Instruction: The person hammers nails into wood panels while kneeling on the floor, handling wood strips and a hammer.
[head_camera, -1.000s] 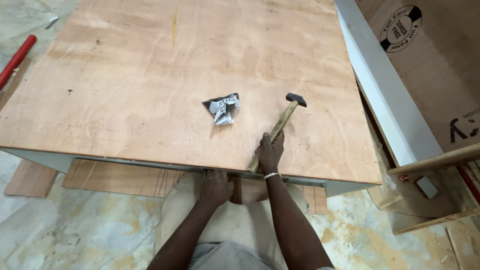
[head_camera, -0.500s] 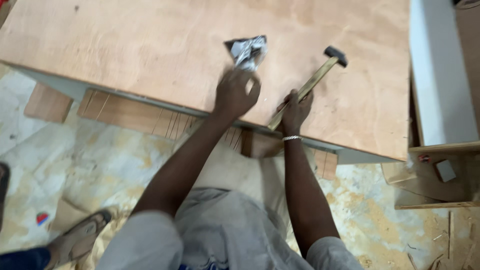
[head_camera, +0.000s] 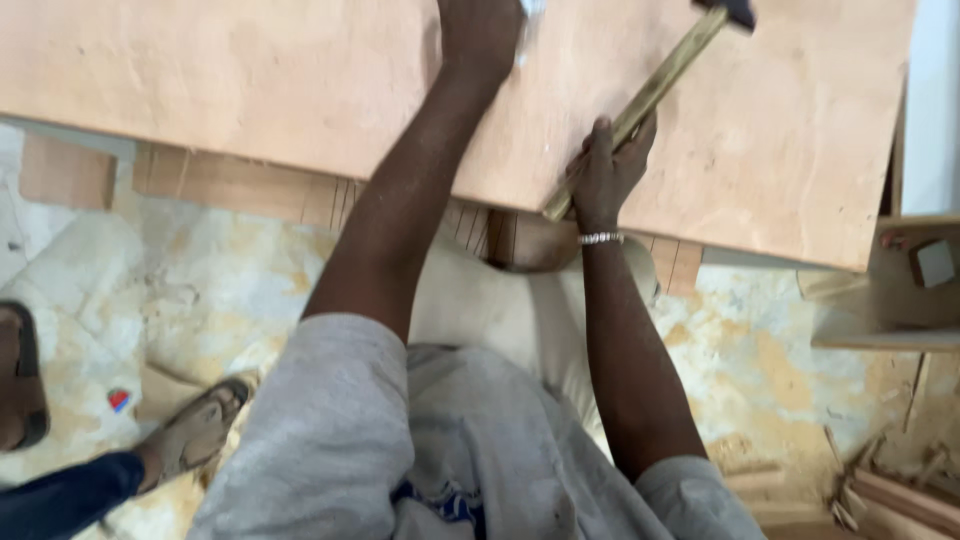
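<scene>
Gripping the wooden handle of a hammer (head_camera: 655, 85), the right hand (head_camera: 605, 175) is clamped near the handle's lower end; the hammer lies slanted over the plywood worktop (head_camera: 230, 80), dark head at the top edge. Left hand (head_camera: 480, 30) rests on the worktop beside a crumpled silvery packet (head_camera: 528, 20); grip indeterminate. Sandalled foot (head_camera: 190, 435) of another person on the floor, lower left.

Bright, even daylight; soft shadows, slight motion blur

Wooden-handled hammer (head_camera: 655, 88) lies slanted on plywood, dark head upward.
</scene>
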